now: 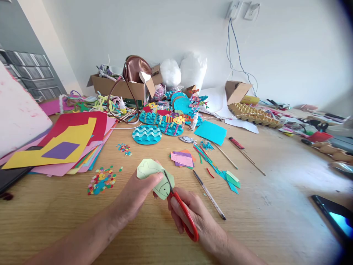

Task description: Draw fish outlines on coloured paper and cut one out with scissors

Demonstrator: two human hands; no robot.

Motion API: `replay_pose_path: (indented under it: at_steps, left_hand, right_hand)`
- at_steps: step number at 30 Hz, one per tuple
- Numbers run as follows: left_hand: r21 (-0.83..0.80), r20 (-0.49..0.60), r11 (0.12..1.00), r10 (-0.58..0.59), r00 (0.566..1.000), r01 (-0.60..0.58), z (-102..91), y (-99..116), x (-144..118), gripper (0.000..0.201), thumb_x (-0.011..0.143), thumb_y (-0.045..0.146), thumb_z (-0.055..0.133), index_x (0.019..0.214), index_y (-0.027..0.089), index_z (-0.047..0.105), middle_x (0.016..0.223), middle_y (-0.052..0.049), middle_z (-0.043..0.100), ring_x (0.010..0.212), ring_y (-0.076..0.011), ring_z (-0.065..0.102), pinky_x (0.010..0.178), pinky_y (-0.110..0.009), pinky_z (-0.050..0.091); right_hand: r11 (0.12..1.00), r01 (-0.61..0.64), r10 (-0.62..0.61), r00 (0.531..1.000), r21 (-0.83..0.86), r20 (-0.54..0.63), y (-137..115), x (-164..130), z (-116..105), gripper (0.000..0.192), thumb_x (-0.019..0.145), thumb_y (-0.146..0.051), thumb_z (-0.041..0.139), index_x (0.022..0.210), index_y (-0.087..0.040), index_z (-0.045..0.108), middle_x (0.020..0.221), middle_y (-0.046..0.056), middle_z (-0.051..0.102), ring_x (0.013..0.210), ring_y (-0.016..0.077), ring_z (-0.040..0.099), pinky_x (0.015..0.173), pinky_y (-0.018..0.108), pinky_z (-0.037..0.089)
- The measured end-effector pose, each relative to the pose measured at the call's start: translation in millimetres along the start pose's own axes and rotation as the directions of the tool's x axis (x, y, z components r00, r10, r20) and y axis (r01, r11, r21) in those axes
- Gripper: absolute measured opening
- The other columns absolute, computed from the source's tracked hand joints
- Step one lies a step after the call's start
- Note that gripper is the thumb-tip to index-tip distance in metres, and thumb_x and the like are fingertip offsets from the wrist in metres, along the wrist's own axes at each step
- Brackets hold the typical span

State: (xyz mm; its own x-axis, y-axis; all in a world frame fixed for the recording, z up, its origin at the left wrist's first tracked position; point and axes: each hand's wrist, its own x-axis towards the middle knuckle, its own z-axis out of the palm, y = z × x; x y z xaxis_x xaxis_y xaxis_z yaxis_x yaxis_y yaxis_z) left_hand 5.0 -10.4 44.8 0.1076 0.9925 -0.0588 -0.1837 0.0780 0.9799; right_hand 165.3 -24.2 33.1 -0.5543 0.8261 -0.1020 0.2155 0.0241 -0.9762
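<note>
My left hand (139, 189) grips a piece of pale green paper (146, 167) with its thumb on top. A fish outline with an eye and mouth is drawn on the paper. My right hand (194, 208) is closed around the red handles of a pair of scissors (187, 219). Their blades lie at the paper's right part, beside the drawn fish head. Beyond the hands sits a small stack of coloured paper pieces, with a pink one (182, 159) bearing a drawing on top. A pen (209, 195) lies to the right of the scissors.
Coloured sheets (63, 147) are piled at left, near paper dots (102, 180). Blue wave-shaped paper pieces (147, 135) and fish decorations stand at the back. Sticks, a cutter (236, 143), a blue sheet (211, 132) and a phone (332, 217) lie rightward.
</note>
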Motion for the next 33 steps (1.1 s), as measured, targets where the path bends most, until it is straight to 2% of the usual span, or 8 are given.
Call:
replay_pose_path:
  at_steps: [7, 15, 22, 33]
  left_hand:
    - [-0.046, 0.049, 0.999, -0.005, 0.999, 0.007, -0.8, 4.9, 0.0, 0.012, 0.072, 0.03, 0.056, 0.07, 0.02, 0.05, 0.062, 0.004, 0.048, 0.057, -0.0107, 0.043, 0.051, -0.02, 0.037]
    - [-0.031, 0.067, 0.999, -0.005, 0.998, 0.007, -4.3, 5.5, 0.3, 0.014, 0.074, 0.032, 0.056, 0.068, 0.02, 0.054, 0.06, 0.003, 0.05, 0.055, -0.0119, 0.046, 0.05, -0.021, 0.037]
    - [0.01, 0.081, 1.0, 0.021, 0.996, -0.022, -1.3, 8.8, 1.2, 0.014, 0.075, 0.028, 0.054, 0.064, 0.02, 0.05, 0.057, 0.005, 0.049, 0.054, -0.0109, 0.045, 0.051, -0.021, 0.037]
    - [0.064, 0.069, 0.998, -0.007, 0.998, 0.002, -2.7, 6.6, -0.2, 0.012, 0.074, 0.029, 0.053, 0.066, 0.019, 0.053, 0.058, 0.004, 0.051, 0.055, -0.0112, 0.046, 0.052, -0.022, 0.036]
  right_hand:
    - [0.999, -0.051, 0.051, 0.999, 0.01, -0.005, -3.9, -1.2, -0.5, 0.05, 0.087, -0.063, 0.036, 0.061, -0.02, 0.039, 0.044, -0.006, 0.042, 0.039, 0.0066, 0.036, 0.039, 0.018, 0.028]
    - [1.0, -0.008, 0.008, 1.0, -0.009, 0.013, 1.2, -0.5, -3.0, 0.047, 0.091, -0.057, 0.035, 0.062, -0.02, 0.04, 0.046, -0.005, 0.043, 0.041, 0.0069, 0.037, 0.04, 0.018, 0.029]
    - [0.998, 0.047, -0.049, 0.997, 0.044, 0.051, -0.3, -1.0, -4.2, 0.046, 0.091, -0.057, 0.036, 0.064, -0.02, 0.04, 0.051, -0.005, 0.042, 0.046, 0.0086, 0.039, 0.045, 0.02, 0.031]
    - [0.999, 0.021, -0.022, 0.999, 0.036, 0.047, -2.7, -1.2, -4.3, 0.048, 0.089, -0.06, 0.037, 0.063, -0.02, 0.041, 0.049, -0.005, 0.043, 0.045, 0.0084, 0.036, 0.045, 0.02, 0.029]
